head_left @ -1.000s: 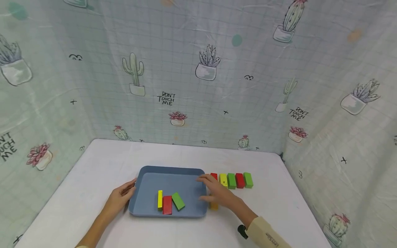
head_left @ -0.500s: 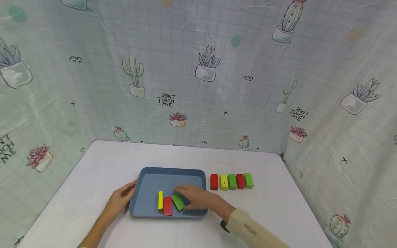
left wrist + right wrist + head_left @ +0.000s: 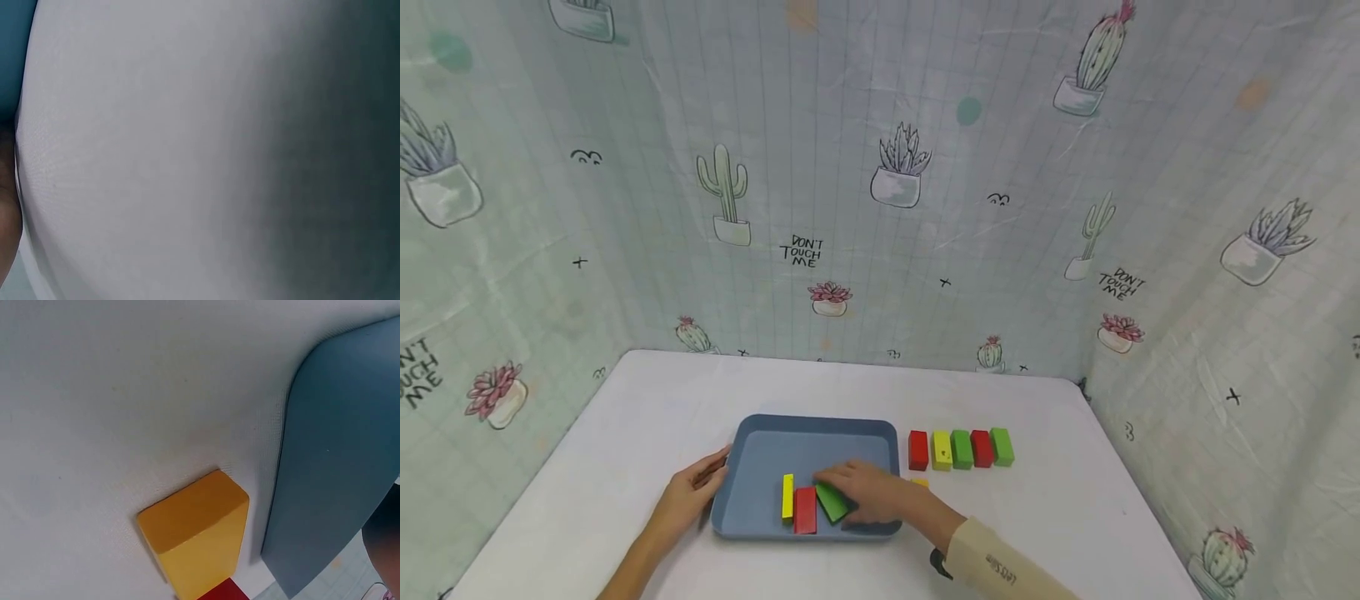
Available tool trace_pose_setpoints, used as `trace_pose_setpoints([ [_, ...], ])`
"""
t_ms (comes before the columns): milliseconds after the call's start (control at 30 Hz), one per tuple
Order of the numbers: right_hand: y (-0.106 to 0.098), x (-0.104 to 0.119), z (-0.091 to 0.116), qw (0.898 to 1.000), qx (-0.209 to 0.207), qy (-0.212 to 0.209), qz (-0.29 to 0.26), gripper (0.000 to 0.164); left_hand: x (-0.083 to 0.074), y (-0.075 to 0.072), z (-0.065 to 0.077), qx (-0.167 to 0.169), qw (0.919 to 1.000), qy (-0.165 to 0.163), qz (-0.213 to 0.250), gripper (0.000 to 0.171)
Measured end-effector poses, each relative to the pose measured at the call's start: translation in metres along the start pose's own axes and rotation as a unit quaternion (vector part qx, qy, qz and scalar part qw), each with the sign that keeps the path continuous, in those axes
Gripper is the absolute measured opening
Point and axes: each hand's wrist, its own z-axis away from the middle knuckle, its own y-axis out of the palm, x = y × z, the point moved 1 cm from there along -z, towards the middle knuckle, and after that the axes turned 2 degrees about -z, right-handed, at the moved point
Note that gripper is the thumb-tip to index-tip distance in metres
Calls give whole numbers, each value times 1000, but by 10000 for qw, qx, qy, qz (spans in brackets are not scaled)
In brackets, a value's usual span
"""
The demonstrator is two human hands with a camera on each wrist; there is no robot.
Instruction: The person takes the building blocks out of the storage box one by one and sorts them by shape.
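Observation:
In the head view, a blue-grey tray (image 3: 775, 442) lies on the table with three blocks in its front half: a yellow block (image 3: 787, 498) on edge, a red block (image 3: 805, 510) beside it, and a slanted green block (image 3: 831, 502). My right hand (image 3: 868, 492) reaches over the tray's right rim and grips the green block, fingers at its far end and thumb near its close end. My left hand (image 3: 688, 492) holds the tray's left edge. The left wrist view catches only a sliver of that hand (image 3: 7, 219) beside the tray wall (image 3: 14, 56).
Right of the tray stands a row of blocks: red (image 3: 918, 451), yellow (image 3: 942, 451), green (image 3: 962, 450), red (image 3: 982, 448) and green (image 3: 1002, 447). An orange-yellow block (image 3: 200, 531), mostly behind my right forearm in the head view, sits by the tray's outer wall (image 3: 331, 444). A patterned curtain (image 3: 850, 167) surrounds the table (image 3: 685, 392).
My right hand has moved left from the tray's right rim to the green block and closed on it. My left hand has stayed at the left edge. The head view has tilted up slightly.

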Motion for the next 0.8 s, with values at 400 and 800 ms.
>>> trace_pose_setpoints([
  [400,8,-8,4,9996,-32,22,-280,80,0,4,1,-41,9997,-250,-29,47],
  [800,11,-10,7,9974,-109,243,-663,78,-2,3,1,-51,9997,-234,66,48],
])
